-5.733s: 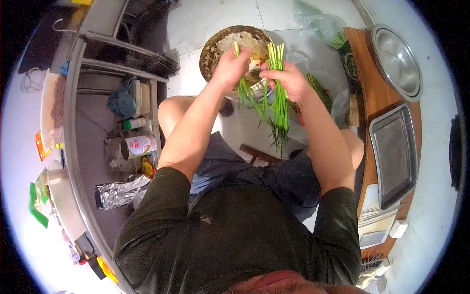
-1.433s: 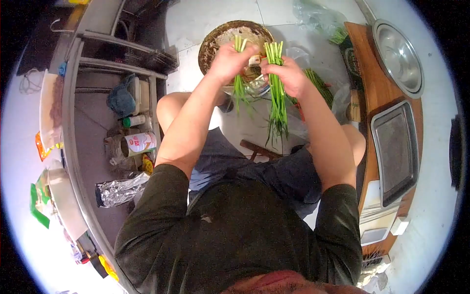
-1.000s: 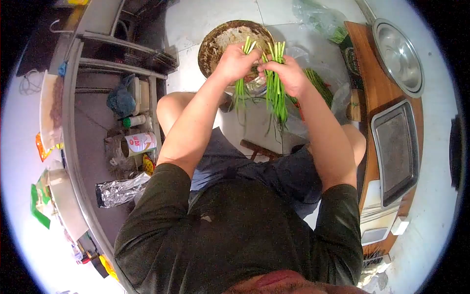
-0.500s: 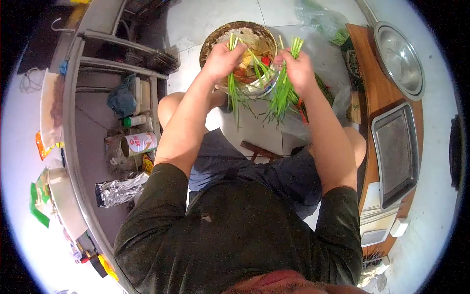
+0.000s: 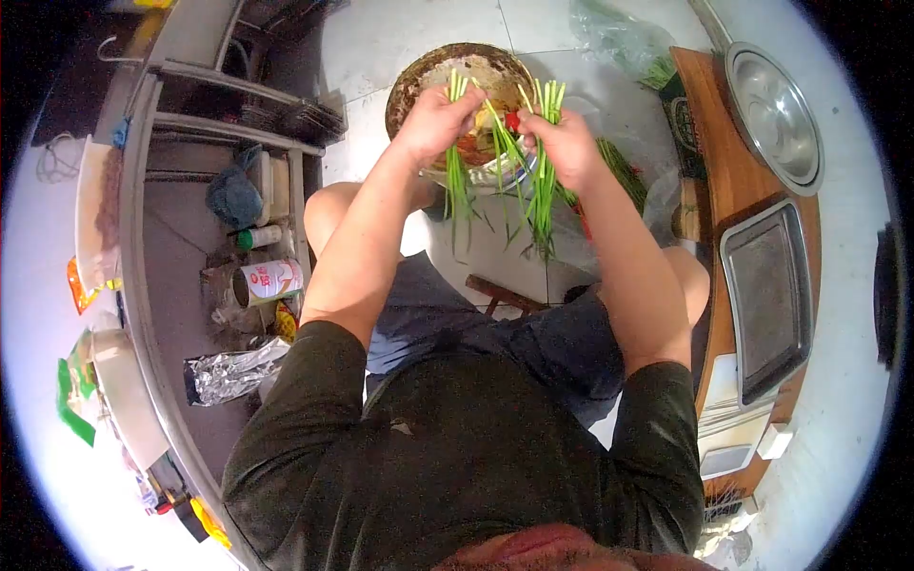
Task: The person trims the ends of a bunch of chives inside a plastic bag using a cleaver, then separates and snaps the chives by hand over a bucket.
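Observation:
My left hand (image 5: 440, 126) is closed around a small bunch of green chives (image 5: 456, 188), pale stem ends up and leaves hanging down. My right hand (image 5: 569, 149) grips a thicker bunch of chives (image 5: 544, 200) in the same upright way. A few stalks slant between the two bunches, near my fingertips. Both hands are above the near side of a round, stained bin (image 5: 410, 88), which has mixed scraps, some red and yellow, inside. The near part of its rim is partly hidden by the chives.
More greens (image 5: 622, 169) lie in clear plastic to the right. A wooden bench (image 5: 716, 181) at the right carries a steel bowl (image 5: 783, 119) and a metal tray (image 5: 769, 300). Left, a shelf holds a can (image 5: 272, 282), a blue bag (image 5: 235, 187) and foil (image 5: 238, 369).
My right hand has moved slightly left and down, bringing its bunch of chives closer to my left hand. My left hand has stayed nearly in place.

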